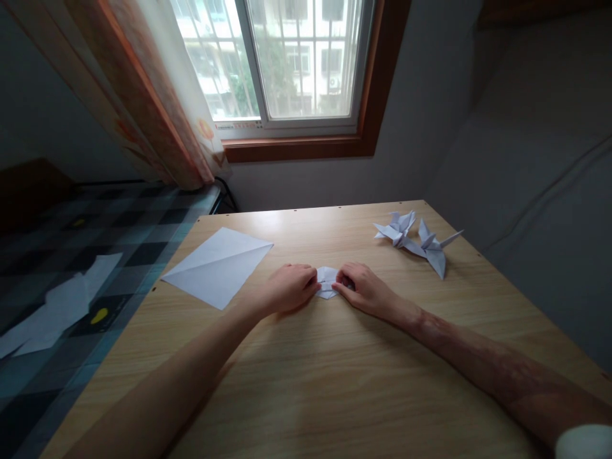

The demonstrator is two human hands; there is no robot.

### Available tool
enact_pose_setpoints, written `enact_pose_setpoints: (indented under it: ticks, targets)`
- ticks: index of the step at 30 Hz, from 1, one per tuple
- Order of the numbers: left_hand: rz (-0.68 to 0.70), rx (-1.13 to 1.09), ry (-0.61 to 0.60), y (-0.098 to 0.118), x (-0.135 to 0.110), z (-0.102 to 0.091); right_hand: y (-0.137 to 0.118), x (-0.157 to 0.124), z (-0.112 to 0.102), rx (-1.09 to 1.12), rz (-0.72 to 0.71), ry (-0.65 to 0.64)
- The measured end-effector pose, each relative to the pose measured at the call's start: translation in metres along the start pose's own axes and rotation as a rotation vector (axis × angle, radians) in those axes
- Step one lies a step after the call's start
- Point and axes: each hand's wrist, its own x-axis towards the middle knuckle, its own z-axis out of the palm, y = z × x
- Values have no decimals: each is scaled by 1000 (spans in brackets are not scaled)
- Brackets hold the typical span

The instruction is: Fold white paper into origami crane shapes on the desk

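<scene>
A small folded piece of white paper [327, 281] lies on the wooden table [306, 382] between my two hands. My left hand [289, 288] has its fingers curled and pinches the paper's left side. My right hand [361, 288] is curled too and presses the paper's right side. Most of the paper is hidden under my fingers.
A larger white sheet with a diagonal crease [218, 266] lies on the table to the left. Two finished paper cranes [417, 240] sit at the far right. A checked bed cover with loose white paper [52, 306] is left of the table. A window is ahead.
</scene>
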Motion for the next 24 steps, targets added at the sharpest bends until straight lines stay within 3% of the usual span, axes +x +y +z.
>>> enact_pose_setpoints:
  ticks: [13, 24]
  targets:
    - [6, 20, 6, -2, -1, 3, 1, 0, -2, 9, 8, -13]
    - [194, -107, 120, -27, -13, 18, 1, 0, -7, -25, -15, -63]
